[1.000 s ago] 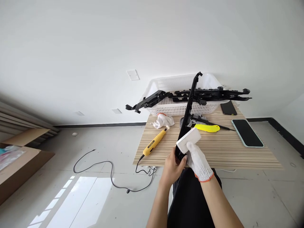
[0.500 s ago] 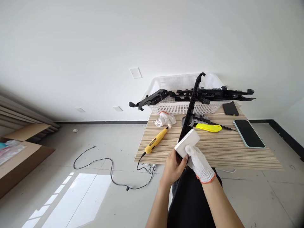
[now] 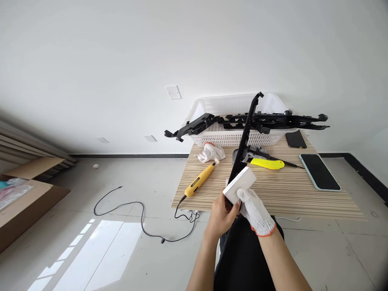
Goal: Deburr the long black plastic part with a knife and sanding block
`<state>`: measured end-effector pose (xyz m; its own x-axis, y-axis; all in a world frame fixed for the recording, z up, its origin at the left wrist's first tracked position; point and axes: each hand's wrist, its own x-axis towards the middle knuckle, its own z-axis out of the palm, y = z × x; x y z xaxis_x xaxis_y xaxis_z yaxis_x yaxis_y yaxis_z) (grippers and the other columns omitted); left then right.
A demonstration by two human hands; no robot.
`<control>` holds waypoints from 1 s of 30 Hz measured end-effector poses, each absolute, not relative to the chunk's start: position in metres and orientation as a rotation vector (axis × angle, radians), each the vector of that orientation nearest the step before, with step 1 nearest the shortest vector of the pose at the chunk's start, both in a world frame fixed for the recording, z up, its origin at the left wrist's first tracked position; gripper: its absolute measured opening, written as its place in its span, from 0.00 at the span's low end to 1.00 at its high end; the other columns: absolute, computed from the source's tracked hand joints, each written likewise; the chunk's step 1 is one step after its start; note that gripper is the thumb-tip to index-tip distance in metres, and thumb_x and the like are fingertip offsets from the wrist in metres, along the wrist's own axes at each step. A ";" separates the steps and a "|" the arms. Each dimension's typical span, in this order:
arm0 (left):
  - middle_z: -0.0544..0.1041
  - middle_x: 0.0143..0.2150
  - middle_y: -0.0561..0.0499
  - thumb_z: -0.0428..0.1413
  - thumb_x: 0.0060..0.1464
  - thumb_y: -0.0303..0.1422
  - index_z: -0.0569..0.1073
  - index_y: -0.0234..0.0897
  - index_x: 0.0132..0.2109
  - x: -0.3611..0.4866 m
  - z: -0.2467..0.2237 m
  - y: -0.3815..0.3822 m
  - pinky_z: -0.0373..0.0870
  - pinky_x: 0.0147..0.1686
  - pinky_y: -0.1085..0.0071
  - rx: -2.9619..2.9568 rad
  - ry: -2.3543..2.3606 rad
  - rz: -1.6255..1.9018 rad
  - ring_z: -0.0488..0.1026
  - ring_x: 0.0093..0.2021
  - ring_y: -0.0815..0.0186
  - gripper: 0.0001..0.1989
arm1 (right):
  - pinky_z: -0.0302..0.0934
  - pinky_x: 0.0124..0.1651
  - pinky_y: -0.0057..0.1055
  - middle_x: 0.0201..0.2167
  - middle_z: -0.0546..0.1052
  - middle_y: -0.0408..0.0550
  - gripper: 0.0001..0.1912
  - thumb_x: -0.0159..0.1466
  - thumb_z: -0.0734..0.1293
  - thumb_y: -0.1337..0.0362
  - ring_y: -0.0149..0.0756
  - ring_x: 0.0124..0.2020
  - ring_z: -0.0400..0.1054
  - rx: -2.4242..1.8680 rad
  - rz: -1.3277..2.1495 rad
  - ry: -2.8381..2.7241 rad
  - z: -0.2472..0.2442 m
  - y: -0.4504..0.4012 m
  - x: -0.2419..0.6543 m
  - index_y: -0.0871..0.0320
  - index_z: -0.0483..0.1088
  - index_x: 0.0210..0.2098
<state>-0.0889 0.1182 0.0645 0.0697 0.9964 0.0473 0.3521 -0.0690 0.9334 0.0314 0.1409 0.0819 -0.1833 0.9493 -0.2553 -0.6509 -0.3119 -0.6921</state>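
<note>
My left hand [image 3: 221, 215], bare, is closed around the near end of a long black plastic trim strip [image 3: 245, 139], which slants up and away over the table. My right hand [image 3: 257, 211] wears a white knit glove with an orange cuff. It grips a flat white rectangular block [image 3: 240, 185] against the strip's near end, thumb on top. Its other fingers are hidden behind the block. Beyond the hands, a yellow-handled corded tool [image 3: 200, 180] lies to the left and a bright yellow-handled item [image 3: 268, 163] to the right.
A white plastic basket [image 3: 218, 140] with more black trim parts [image 3: 198, 123] across it stands at the back of the striped tabletop [image 3: 300, 198]. A crumpled glove [image 3: 212, 153], a phone [image 3: 320, 172] and a dark flat object [image 3: 296, 139] lie there. A cable [image 3: 142, 216] crosses the floor.
Almost nothing differs. The view has shifted slightly; both hands keep their hold on the strip and the white block.
</note>
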 end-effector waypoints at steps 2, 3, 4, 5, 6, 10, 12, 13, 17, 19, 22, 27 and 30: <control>0.72 0.25 0.54 0.54 0.59 0.43 0.66 0.35 0.49 -0.089 0.065 0.119 0.65 0.23 0.72 1.581 1.407 0.965 0.73 0.23 0.64 0.18 | 0.69 0.41 0.36 0.33 0.81 0.48 0.17 0.52 0.75 0.50 0.46 0.42 0.74 -0.772 1.685 -0.466 0.082 0.141 0.032 0.54 0.76 0.34; 0.72 0.25 0.54 0.54 0.60 0.43 0.66 0.35 0.50 -0.089 0.066 0.119 0.65 0.22 0.72 1.600 1.402 0.943 0.73 0.23 0.64 0.18 | 0.69 0.41 0.37 0.32 0.81 0.48 0.16 0.52 0.75 0.50 0.45 0.42 0.74 -0.760 1.678 -0.463 0.081 0.141 0.032 0.54 0.76 0.34; 0.72 0.25 0.54 0.53 0.60 0.43 0.66 0.35 0.50 -0.090 0.066 0.119 0.65 0.22 0.72 1.607 1.392 0.939 0.73 0.23 0.65 0.17 | 0.69 0.41 0.37 0.32 0.80 0.48 0.16 0.52 0.75 0.51 0.46 0.41 0.74 -0.754 1.714 -0.496 0.080 0.142 0.032 0.54 0.77 0.35; 0.72 0.24 0.54 0.53 0.60 0.42 0.66 0.35 0.49 -0.090 0.066 0.119 0.65 0.22 0.72 1.612 1.383 0.946 0.72 0.23 0.65 0.17 | 0.69 0.41 0.37 0.31 0.80 0.48 0.16 0.52 0.75 0.52 0.46 0.39 0.75 -0.754 1.771 -0.549 0.079 0.142 0.032 0.55 0.77 0.35; 0.71 0.25 0.54 0.53 0.60 0.42 0.66 0.35 0.50 -0.090 0.066 0.119 0.64 0.22 0.72 1.615 1.379 0.952 0.72 0.22 0.65 0.17 | 0.69 0.40 0.38 0.30 0.80 0.48 0.16 0.52 0.76 0.53 0.45 0.38 0.75 -0.761 1.812 -0.588 0.077 0.142 0.032 0.55 0.77 0.36; 0.71 0.25 0.54 0.55 0.58 0.42 0.65 0.34 0.53 -0.089 0.065 0.120 0.65 0.22 0.72 1.612 1.449 0.931 0.71 0.22 0.66 0.20 | 0.68 0.44 0.38 0.32 0.80 0.47 0.18 0.51 0.76 0.50 0.44 0.40 0.74 -0.809 1.706 -0.437 0.074 0.143 0.032 0.55 0.77 0.36; 0.71 0.24 0.55 0.57 0.56 0.40 0.67 0.35 0.49 -0.088 0.064 0.121 0.64 0.22 0.72 1.602 1.471 0.921 0.71 0.22 0.66 0.18 | 0.67 0.48 0.39 0.37 0.81 0.48 0.19 0.51 0.76 0.52 0.45 0.44 0.74 -0.803 1.738 -0.447 0.074 0.142 0.032 0.55 0.77 0.38; 0.70 0.24 0.55 0.57 0.55 0.39 0.67 0.35 0.48 -0.088 0.063 0.122 0.64 0.21 0.73 1.589 1.470 0.924 0.70 0.21 0.67 0.17 | 0.66 0.49 0.41 0.39 0.80 0.50 0.19 0.52 0.76 0.53 0.46 0.45 0.73 -0.788 1.786 -0.491 0.074 0.143 0.032 0.55 0.77 0.40; 0.70 0.26 0.56 0.60 0.52 0.38 0.68 0.36 0.47 -0.087 0.067 0.127 0.64 0.19 0.74 1.541 1.462 0.910 0.70 0.21 0.68 0.17 | 0.67 0.47 0.42 0.34 0.81 0.50 0.19 0.50 0.77 0.52 0.47 0.42 0.74 -0.797 1.758 -0.449 0.071 0.148 0.029 0.56 0.77 0.36; 0.70 0.27 0.55 0.60 0.52 0.37 0.68 0.37 0.46 -0.086 0.071 0.130 0.65 0.17 0.75 1.511 1.458 0.882 0.71 0.20 0.68 0.16 | 0.69 0.41 0.39 0.29 0.80 0.48 0.19 0.47 0.77 0.50 0.45 0.36 0.75 -0.821 1.701 -0.377 0.067 0.153 0.027 0.56 0.75 0.30; 0.71 0.31 0.55 0.59 0.52 0.36 0.67 0.37 0.46 -0.084 0.075 0.136 0.67 0.15 0.75 1.396 1.411 0.864 0.72 0.19 0.69 0.16 | 0.66 0.22 0.35 0.21 0.76 0.46 0.20 0.48 0.76 0.47 0.40 0.22 0.71 -0.822 1.797 -0.437 0.063 0.159 0.024 0.56 0.72 0.25; 0.72 0.36 0.53 0.59 0.52 0.34 0.66 0.37 0.50 -0.084 0.078 0.140 0.74 0.18 0.73 1.302 1.350 0.888 0.75 0.20 0.69 0.19 | 0.54 0.10 0.29 0.17 0.73 0.44 0.20 0.51 0.73 0.47 0.34 0.12 0.63 -0.840 1.870 -0.540 0.063 0.160 0.023 0.57 0.70 0.26; 0.72 0.38 0.51 0.59 0.52 0.34 0.67 0.37 0.51 -0.084 0.079 0.140 0.73 0.17 0.73 1.311 1.355 0.893 0.75 0.20 0.69 0.19 | 0.56 0.11 0.28 0.19 0.73 0.43 0.19 0.52 0.73 0.47 0.33 0.13 0.63 -0.871 1.838 -0.517 0.061 0.158 0.022 0.57 0.70 0.28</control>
<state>-0.0839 0.1404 0.0791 0.0965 0.9818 -0.1637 0.2372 0.1370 0.9617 0.0221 0.1578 0.0612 -0.2446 0.9103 -0.3339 -0.6028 -0.4125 -0.6830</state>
